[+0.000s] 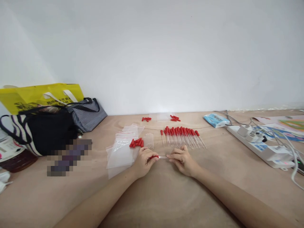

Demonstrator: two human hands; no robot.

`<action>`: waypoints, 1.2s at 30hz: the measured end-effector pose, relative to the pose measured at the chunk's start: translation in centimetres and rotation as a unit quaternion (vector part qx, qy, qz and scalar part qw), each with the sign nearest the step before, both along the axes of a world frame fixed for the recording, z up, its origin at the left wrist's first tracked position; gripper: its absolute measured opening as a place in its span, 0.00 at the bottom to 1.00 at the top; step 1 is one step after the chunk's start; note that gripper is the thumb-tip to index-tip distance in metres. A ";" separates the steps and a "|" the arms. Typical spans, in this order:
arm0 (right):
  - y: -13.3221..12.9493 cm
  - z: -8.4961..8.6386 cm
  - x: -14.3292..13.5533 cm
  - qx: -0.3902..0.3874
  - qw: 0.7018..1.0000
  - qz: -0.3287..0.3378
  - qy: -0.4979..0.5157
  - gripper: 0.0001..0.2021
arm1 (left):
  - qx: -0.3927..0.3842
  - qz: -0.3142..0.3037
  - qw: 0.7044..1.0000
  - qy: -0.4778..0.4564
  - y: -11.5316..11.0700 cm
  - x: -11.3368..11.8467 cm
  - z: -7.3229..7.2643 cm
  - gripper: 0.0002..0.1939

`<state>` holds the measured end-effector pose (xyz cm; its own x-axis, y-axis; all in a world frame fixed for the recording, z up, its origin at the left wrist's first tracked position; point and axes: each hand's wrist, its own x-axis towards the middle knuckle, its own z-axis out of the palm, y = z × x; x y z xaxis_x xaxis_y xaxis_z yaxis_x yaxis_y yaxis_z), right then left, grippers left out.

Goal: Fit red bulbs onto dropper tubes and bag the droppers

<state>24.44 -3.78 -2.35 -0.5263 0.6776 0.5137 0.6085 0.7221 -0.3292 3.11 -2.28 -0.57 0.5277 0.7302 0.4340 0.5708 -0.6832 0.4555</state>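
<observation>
My left hand pinches a red rubber bulb, mostly covered by the fingers. From it a clear dropper tube runs level to my right hand, whose fingers are closed on its other end. Just beyond, a row of droppers with red bulbs lies side by side, tips toward me. Loose red bulbs and a group of bare clear tubes lie beyond my left hand. Clear zip bags are spread flat to its left, partly under the loose bulbs.
Against the wall lie more red bulbs and clear tubes. Bags, including a striped one and a black one, stand left. On the right are a blue packet, a power strip with plugs and cables, and printed sheets.
</observation>
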 end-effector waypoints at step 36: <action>1.2 1.0 -1.1 -0.054 0.975 -0.213 0.023 0.10 | 0.067 0.102 0.992 -0.006 -0.1 -0.6 -0.6 0.07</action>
